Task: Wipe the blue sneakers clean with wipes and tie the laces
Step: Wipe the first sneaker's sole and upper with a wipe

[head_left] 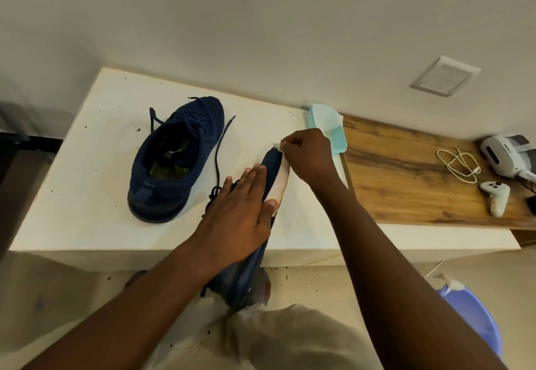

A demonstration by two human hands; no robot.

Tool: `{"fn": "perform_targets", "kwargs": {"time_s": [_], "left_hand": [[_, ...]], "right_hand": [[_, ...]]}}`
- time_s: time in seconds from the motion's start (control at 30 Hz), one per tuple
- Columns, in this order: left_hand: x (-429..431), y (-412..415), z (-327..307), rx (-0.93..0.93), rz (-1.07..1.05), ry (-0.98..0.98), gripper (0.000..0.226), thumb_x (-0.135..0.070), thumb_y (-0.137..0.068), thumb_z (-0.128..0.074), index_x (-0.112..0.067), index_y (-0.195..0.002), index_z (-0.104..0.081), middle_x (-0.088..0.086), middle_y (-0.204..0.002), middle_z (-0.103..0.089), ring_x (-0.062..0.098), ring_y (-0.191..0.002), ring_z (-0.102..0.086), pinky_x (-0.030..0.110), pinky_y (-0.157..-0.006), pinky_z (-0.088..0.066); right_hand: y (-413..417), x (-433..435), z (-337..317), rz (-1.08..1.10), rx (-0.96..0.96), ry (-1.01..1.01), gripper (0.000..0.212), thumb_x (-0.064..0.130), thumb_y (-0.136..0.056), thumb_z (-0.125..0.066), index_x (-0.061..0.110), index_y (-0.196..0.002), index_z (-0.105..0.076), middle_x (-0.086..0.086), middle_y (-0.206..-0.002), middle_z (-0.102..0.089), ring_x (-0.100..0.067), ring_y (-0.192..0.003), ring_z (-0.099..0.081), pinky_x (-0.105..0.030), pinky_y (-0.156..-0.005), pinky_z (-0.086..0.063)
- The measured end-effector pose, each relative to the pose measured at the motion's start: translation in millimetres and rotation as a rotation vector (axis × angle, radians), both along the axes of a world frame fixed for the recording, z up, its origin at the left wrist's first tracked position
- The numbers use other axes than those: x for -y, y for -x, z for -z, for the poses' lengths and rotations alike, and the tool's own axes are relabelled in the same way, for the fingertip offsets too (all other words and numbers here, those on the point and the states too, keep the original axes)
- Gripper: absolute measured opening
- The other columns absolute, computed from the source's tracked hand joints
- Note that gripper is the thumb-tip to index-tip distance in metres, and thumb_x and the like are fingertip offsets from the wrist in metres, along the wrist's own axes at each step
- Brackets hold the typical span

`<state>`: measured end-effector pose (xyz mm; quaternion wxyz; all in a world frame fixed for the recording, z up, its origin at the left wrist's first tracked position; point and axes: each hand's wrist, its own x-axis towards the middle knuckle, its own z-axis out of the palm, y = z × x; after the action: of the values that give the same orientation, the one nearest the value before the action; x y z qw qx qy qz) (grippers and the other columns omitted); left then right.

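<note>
Left hand [240, 213]: fingers straight, pressing sneaker 1 [272, 166], tipped on its side at the desk [87, 195] edge.
Right hand [307, 158]: fingers curled, pinching wipe [278, 146] at its toe.
Sneaker 2 [174, 160]: upright on desk.

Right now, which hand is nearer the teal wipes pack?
Right. The right hand pinches a wipe on the sneaker, beside the pack; the left hand lies flat on it, farther away.

Centre left, the navy-blue knit lace-up sneaker [174, 160] shows a yellow-green insole [171, 170]; the second navy-blue sneaker [272, 163], mid-frame, matches. The small crumpled wipe [278, 146] is white. The white tabletop [87, 166] carries dark specks; the brown wooden counter [406, 172], right, has darker grain streaks.
</note>
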<state>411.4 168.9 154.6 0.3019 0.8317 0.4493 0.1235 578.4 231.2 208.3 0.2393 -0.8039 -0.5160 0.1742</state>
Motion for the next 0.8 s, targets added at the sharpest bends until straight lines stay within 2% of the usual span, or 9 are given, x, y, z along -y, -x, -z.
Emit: {"fn": "perform_targets", "kwargs": {"time_s": [0.07, 0.2, 0.33, 0.43, 0.47, 0.53, 0.67, 0.73, 0.8], "left_hand": [[-0.3, 0.1, 0.0, 0.016, 0.002, -0.007, 0.066, -0.043, -0.108, -0.023, -0.018, -0.162, 0.006, -0.002, -0.171, 0.003, 0.011, -0.156, 0.003, 0.032, -0.124, 0.01], [2.6, -4.4, -1.0, -0.003, 0.03, -0.037, 0.069, -0.047, -0.104, -0.016, -0.017, -0.162, 0.006, 0.0, -0.171, 0.003, 0.011, -0.156, 0.004, 0.034, -0.126, 0.007], [2.6, -4.3, -1.6, 0.004, 0.012, -0.01, 0.067, -0.043, -0.107, -0.022, -0.017, -0.162, 0.006, -0.001, -0.171, 0.004, 0.011, -0.156, 0.005, 0.035, -0.127, 0.006], [3.1, -4.9, 1.1, -0.014, 0.018, -0.009, 0.074, -0.05, -0.097, -0.009, -0.018, -0.162, 0.006, -0.002, -0.17, 0.005, 0.01, -0.156, 0.005, 0.032, -0.125, 0.009], [3.6, -5.7, 2.4, -0.018, 0.017, -0.013, 0.075, -0.051, -0.095, -0.007, -0.018, -0.162, 0.006, -0.003, -0.17, 0.005, 0.01, -0.156, 0.005, 0.032, -0.125, 0.01], [3.8, -6.2, 3.7, -0.016, 0.008, -0.024, 0.076, -0.051, -0.094, -0.007, -0.018, -0.162, 0.005, -0.003, -0.17, 0.004, 0.01, -0.156, 0.003, 0.031, -0.124, 0.01], [5.2, -5.0, -0.3, -0.003, 0.003, -0.024, 0.076, -0.049, -0.095, -0.007, -0.017, -0.162, 0.004, -0.002, -0.17, 0.003, 0.01, -0.156, 0.004, 0.033, -0.125, 0.009], [5.4, -5.6, -0.8, 0.002, 0.009, -0.023, 0.075, -0.048, -0.095, -0.008, -0.017, -0.162, 0.004, -0.001, -0.171, 0.003, 0.011, -0.156, 0.004, 0.033, -0.126, 0.009], [5.4, -6.6, -0.2, -0.004, 0.012, -0.025, 0.075, -0.047, -0.095, -0.009, -0.016, -0.162, 0.003, 0.0, -0.171, 0.002, 0.011, -0.156, 0.003, 0.034, -0.126, 0.008]], "right_hand": [[5.6, 24.2, -4.3, -0.039, 0.019, -0.015, 0.019, 0.024, -0.096, -0.063, 0.012, -0.105, -0.076, 0.001, -0.102, -0.072, -0.008, -0.087, -0.061, -0.016, -0.072, -0.043], [11.4, 72.8, -0.6, -0.009, 0.075, -0.106, 0.018, 0.031, -0.096, -0.064, 0.022, -0.105, -0.077, 0.01, -0.095, -0.068, -0.001, -0.079, -0.058, -0.009, -0.068, -0.037], [6.2, 29.2, 4.6, 0.013, 0.06, -0.131, 0.018, 0.023, -0.095, -0.064, 0.012, -0.102, -0.077, 0.004, -0.096, -0.073, -0.002, -0.077, -0.059, -0.01, -0.068, -0.039], [-11.5, -26.8, 7.6, 0.016, 0.014, 0.045, 0.018, 0.016, -0.091, -0.066, 0.002, -0.099, -0.074, -0.009, -0.1, -0.073, -0.013, -0.082, -0.064, -0.025, -0.075, -0.053], [-15.6, -38.6, 9.3, 0.015, 0.014, 0.118, 0.019, 0.015, -0.089, -0.065, 0.001, -0.1, -0.072, -0.013, -0.102, -0.072, -0.017, -0.083, -0.064, -0.03, -0.074, -0.054], [-18.1, -45.1, 9.9, 0.009, 0.023, 0.202, 0.02, 0.014, -0.089, -0.062, 0.001, -0.102, -0.07, -0.016, -0.102, -0.071, -0.02, -0.081, -0.061, -0.032, -0.068, -0.05], [-9.2, -1.3, -8.8, -0.018, 0.051, 0.097, 0.016, 0.022, -0.095, -0.065, 0.007, -0.093, -0.072, -0.001, -0.087, -0.069, -0.01, -0.073, -0.06, -0.015, -0.061, -0.044], [-2.3, 33.9, -15.9, -0.025, -0.015, 0.061, 0.009, 0.024, -0.095, -0.066, 0.017, -0.093, -0.071, 0.009, -0.081, -0.065, -0.005, -0.071, -0.058, -0.011, -0.061, -0.04], [3.9, 58.9, -13.2, -0.037, -0.042, 0.014, 0.01, 0.022, -0.095, -0.067, 0.018, -0.098, -0.075, 0.013, -0.083, -0.065, -0.002, -0.072, -0.059, -0.01, -0.064, -0.041]]}}
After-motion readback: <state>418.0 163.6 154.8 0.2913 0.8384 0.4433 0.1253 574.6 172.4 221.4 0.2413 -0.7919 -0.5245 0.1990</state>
